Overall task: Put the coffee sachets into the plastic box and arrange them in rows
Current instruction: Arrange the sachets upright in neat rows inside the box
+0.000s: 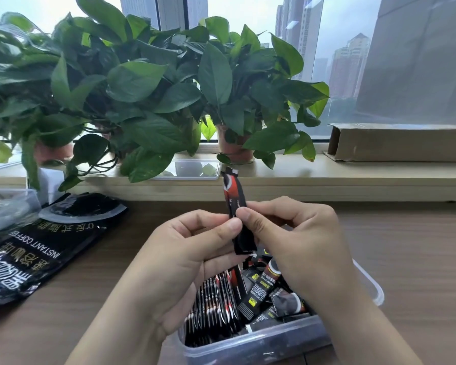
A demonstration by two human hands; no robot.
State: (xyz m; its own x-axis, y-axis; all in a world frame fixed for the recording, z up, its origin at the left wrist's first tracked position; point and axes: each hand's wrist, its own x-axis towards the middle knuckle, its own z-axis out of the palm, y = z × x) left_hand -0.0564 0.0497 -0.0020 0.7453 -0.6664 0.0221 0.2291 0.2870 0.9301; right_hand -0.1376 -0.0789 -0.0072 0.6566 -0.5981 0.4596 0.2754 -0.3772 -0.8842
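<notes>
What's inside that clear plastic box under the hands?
The plastic box holds a neat upright row of coffee sachets at left and loose sachets jumbled at right. The left hand and right hand cover its far part.

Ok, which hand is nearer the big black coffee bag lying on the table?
Left. The left hand is right of the coffee bag, bare table between them. The right hand is farther, beyond the sachet both hands pinch.
</notes>
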